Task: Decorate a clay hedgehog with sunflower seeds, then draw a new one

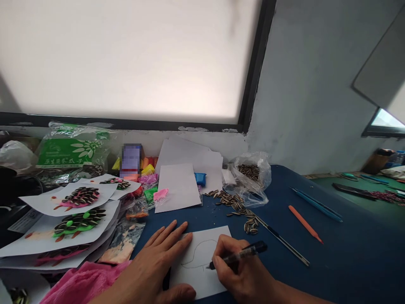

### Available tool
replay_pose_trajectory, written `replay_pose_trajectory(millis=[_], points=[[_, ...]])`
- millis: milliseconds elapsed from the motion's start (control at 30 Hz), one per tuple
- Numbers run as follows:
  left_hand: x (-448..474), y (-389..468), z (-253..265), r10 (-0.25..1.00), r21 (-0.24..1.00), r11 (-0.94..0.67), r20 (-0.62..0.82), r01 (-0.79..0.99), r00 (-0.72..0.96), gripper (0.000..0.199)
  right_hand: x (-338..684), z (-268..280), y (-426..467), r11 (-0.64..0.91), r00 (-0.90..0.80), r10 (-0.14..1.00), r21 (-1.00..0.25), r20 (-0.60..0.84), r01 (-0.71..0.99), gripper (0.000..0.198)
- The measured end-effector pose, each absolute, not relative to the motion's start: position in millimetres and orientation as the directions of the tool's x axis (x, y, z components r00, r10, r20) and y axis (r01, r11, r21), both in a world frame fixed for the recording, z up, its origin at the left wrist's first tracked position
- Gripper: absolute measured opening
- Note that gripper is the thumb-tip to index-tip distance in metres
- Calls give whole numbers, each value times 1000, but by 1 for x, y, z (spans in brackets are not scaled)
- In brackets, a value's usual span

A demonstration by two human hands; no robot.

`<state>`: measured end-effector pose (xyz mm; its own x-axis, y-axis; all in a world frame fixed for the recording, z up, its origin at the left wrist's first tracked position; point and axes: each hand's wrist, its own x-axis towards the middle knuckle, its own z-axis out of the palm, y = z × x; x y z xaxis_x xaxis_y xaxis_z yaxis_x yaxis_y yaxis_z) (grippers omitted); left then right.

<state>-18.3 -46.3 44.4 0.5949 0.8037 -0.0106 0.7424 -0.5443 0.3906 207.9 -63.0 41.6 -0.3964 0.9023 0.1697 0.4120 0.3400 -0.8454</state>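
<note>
A sheet of white paper (205, 247) lies on the blue tabletop, bearing a thin outline of a rounded shape. My left hand (158, 257) rests flat along the sheet's left side, fingers stretched out and holding nothing. Between the fingers of my right hand (243, 270) is a black pen (243, 253), its tip at the lower line of the drawing. Just beyond the paper are loose striped sunflower seeds (234, 200), with more in a clear plastic bag (264, 169).
Sheets with seed-covered hedgehog figures (79, 196) are stacked at left beside a pink cloth (85, 283). Blank paper (177, 185) and packets of coloured clay (200, 179) sit by the wall. Tweezers (316, 204), an orange marker (305, 223) and a thin rod (284, 242) lie at right.
</note>
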Motion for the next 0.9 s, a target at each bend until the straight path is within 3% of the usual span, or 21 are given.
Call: replay_pose_trajectory(millis=[233,433,900], points=[[-13,-46,52,794,315,-534,-130,784,593,84,209,39,-61,292,-398,911,-853,110,433,15],[-15,-48,49,797,364,-552,-35,750,603,81,209,41,-62,286,-405,910,-848,94,446,16],[-20,-48,43,803,385,-550,0,741,596,80,209,43,-63,292,-406,908,-851,103,437,15]])
